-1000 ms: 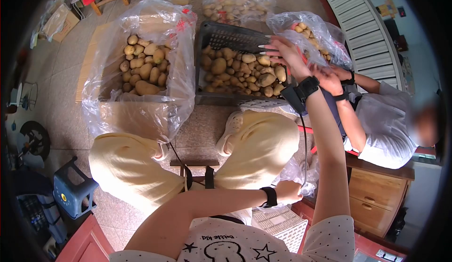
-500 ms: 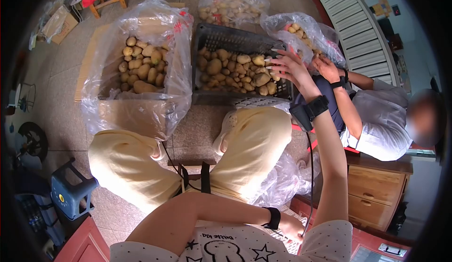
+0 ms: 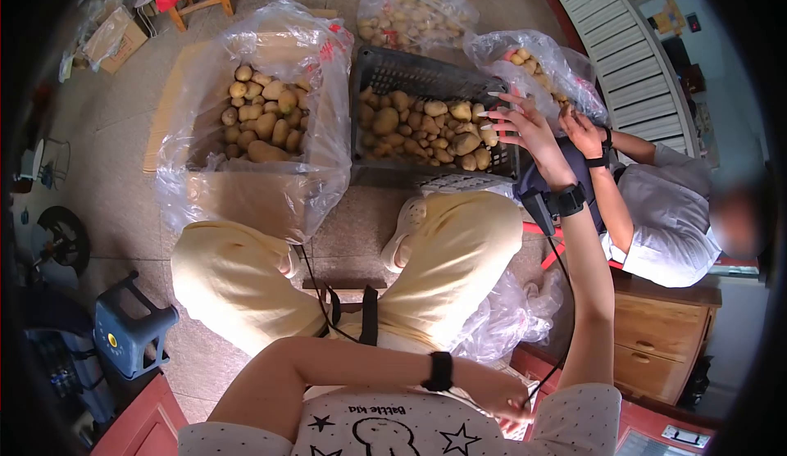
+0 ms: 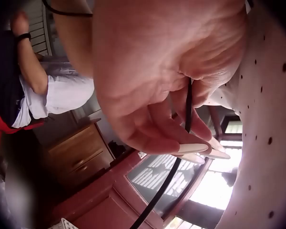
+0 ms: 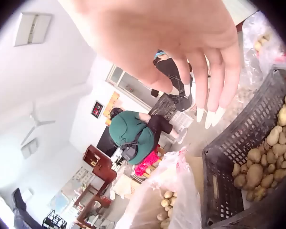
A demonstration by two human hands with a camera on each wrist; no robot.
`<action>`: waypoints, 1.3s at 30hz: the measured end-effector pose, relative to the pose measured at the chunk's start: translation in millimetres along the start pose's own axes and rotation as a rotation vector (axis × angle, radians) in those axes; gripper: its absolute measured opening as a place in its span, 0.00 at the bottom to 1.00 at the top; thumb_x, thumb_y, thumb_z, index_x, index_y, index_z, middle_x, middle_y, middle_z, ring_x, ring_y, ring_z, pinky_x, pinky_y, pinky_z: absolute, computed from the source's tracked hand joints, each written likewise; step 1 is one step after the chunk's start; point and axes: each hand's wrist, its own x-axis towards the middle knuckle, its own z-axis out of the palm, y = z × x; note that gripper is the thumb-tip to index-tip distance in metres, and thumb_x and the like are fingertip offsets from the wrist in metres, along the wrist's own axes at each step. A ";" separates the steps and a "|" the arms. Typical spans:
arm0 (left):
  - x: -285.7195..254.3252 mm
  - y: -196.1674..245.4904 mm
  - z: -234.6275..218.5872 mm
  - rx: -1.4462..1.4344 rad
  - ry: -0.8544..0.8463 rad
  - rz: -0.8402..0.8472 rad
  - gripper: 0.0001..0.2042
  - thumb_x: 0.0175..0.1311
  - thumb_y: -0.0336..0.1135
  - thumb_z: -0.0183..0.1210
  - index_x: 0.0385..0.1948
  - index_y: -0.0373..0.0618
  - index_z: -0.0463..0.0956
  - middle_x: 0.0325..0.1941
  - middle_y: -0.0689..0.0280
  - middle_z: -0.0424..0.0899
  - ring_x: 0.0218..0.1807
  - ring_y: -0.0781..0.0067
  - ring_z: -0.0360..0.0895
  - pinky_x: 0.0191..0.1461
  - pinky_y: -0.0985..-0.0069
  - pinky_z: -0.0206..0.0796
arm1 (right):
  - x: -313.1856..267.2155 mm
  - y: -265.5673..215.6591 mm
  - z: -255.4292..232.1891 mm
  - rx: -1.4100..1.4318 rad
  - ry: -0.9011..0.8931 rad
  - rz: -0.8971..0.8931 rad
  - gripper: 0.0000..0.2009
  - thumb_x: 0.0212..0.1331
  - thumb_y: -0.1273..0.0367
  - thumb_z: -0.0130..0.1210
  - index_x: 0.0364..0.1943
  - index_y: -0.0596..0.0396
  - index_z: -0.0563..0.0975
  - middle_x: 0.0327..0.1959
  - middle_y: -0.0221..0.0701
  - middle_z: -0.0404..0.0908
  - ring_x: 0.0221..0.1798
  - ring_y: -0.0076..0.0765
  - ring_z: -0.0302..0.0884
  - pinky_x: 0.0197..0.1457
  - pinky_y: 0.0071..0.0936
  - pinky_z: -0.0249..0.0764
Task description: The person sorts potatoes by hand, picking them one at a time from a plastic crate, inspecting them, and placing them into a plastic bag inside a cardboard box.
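Observation:
My right hand (image 3: 534,135) is held out over the right end of a black plastic crate (image 3: 393,59), fingers spread and holding nothing. Potatoes (image 3: 438,132) of mixed sizes lie in the crate. In the right wrist view its fingers (image 5: 215,81) hang free to the left of the crate. Close to my shirt, my left hand (image 3: 492,389) has its fingers curled round a black cable (image 4: 167,184). That cable runs up to the camera strapped on my right wrist (image 3: 551,204).
Left of the crate stands a plastic-lined cardboard box (image 3: 246,202) with potatoes. Potato bags (image 3: 414,18) lie behind. A seated person (image 3: 668,218) is close on my right, hands raised near mine. Crumpled plastic (image 3: 512,317) and a blue stool (image 3: 135,325) are nearby.
My left hand has drawn back from beside the crumpled plastic toward my shirt, bringing the cable along. My right hand has shifted right over the crate; the other person's hands have moved away from my wrist.

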 end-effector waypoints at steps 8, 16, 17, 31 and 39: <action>0.9 -25.8 14.2 -0.083 0.032 0.063 0.18 0.70 0.40 0.42 0.28 0.41 0.77 0.21 0.66 0.78 0.27 0.76 0.75 0.38 0.76 0.66 | 1.1 21.7 17.7 0.065 -0.050 0.030 0.19 0.65 0.64 0.47 0.60 0.49 0.66 0.47 0.30 0.79 0.45 0.23 0.77 0.47 0.21 0.72; 44.6 -74.7 38.5 0.007 -0.237 -0.231 0.13 0.65 0.41 0.50 0.39 0.42 0.77 0.33 0.63 0.82 0.35 0.70 0.78 0.42 0.73 0.67 | -20.2 16.3 -4.7 0.074 0.021 -0.047 0.20 0.65 0.62 0.47 0.59 0.55 0.66 0.46 0.30 0.79 0.42 0.23 0.77 0.46 0.20 0.75; 42.3 -84.0 46.1 0.039 -0.243 -0.298 0.13 0.65 0.41 0.51 0.40 0.42 0.77 0.34 0.62 0.83 0.36 0.70 0.78 0.43 0.73 0.67 | -25.6 18.6 -9.2 0.071 0.021 -0.100 0.21 0.64 0.62 0.48 0.58 0.55 0.66 0.45 0.30 0.79 0.41 0.23 0.77 0.45 0.19 0.76; 20.0 -131.7 71.7 0.342 -0.229 -0.212 0.11 0.64 0.43 0.53 0.41 0.50 0.79 0.36 0.62 0.79 0.37 0.61 0.78 0.41 0.67 0.70 | -66.4 57.8 -48.6 0.276 0.033 -0.122 0.17 0.63 0.63 0.48 0.50 0.62 0.68 0.36 0.38 0.80 0.36 0.30 0.81 0.37 0.26 0.80; 1.6 -164.9 49.8 0.874 -0.154 -0.276 0.04 0.59 0.37 0.54 0.31 0.52 0.77 0.29 0.65 0.78 0.34 0.66 0.79 0.33 0.67 0.71 | -78.2 70.1 -44.6 0.317 -0.017 -0.168 0.19 0.63 0.62 0.49 0.50 0.63 0.67 0.36 0.39 0.80 0.33 0.30 0.80 0.36 0.26 0.80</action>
